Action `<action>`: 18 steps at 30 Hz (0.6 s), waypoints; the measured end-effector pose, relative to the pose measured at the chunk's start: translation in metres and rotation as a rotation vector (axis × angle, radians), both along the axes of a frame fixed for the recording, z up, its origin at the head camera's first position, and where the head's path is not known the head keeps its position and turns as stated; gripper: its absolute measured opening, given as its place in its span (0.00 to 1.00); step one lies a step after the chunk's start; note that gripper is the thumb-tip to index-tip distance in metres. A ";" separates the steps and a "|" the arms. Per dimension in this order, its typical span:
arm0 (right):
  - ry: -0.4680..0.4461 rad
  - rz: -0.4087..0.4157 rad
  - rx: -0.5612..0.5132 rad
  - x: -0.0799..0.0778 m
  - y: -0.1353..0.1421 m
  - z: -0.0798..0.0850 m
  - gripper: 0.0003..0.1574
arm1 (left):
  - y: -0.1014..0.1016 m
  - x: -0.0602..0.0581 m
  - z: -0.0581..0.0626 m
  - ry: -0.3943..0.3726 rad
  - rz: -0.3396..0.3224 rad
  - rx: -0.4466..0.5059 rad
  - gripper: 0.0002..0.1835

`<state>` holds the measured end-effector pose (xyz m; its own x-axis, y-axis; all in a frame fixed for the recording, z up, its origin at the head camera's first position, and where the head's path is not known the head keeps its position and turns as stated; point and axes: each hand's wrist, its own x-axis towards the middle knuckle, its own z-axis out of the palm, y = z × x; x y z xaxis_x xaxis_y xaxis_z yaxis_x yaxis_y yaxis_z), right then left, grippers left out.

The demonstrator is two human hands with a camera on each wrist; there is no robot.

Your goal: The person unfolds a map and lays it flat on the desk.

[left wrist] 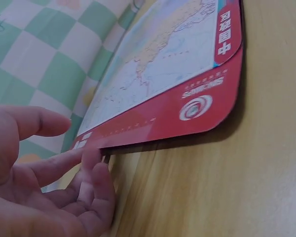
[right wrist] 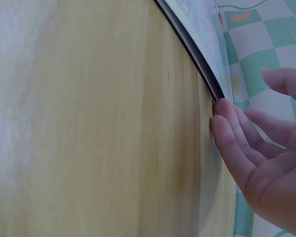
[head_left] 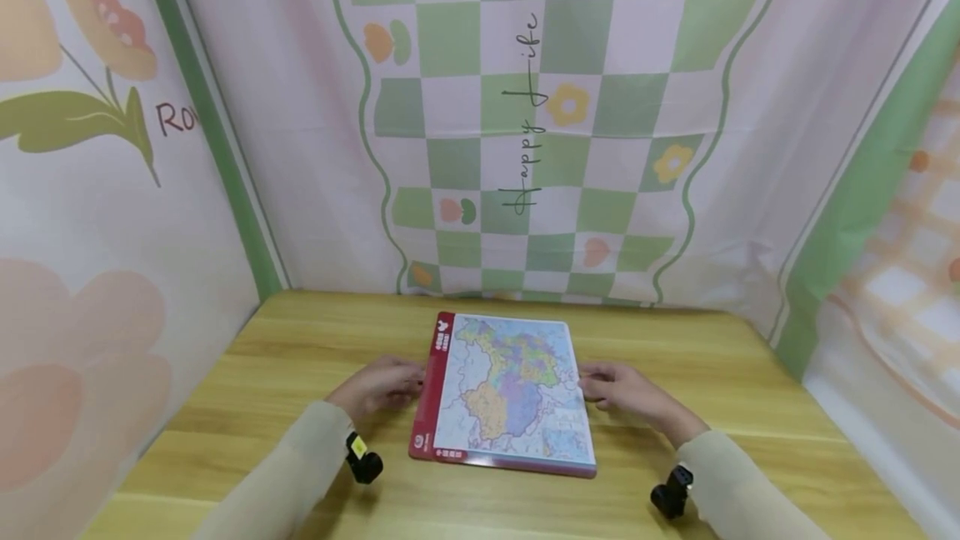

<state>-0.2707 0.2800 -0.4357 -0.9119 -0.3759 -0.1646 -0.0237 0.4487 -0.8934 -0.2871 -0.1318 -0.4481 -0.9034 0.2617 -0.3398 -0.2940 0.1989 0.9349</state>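
Observation:
A flat map board (head_left: 506,390) lies on the wooden table, printed with a colourful map and edged by a wide red strip on its left side. My left hand (head_left: 382,384) is at that red side. In the left wrist view its fingertips (left wrist: 92,158) meet the underside of the board's edge, while the thumb stands apart above. At the opposite side is my right hand (head_left: 622,390). The right wrist view shows its fingertips (right wrist: 223,106) against the board's dark edge, with the thumb clear of the surface.
The wooden table (head_left: 300,373) extends around the board on every side. A green-and-white checked curtain (head_left: 510,148) hangs along the table's back edge, with flowered cloth (head_left: 90,215) on the left and more cloth (head_left: 892,273) on the right. Both wrists wear small black cameras.

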 end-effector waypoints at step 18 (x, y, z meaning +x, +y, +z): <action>-0.014 -0.065 -0.086 -0.001 -0.007 0.002 0.46 | 0.004 0.004 0.003 0.011 0.011 -0.045 0.24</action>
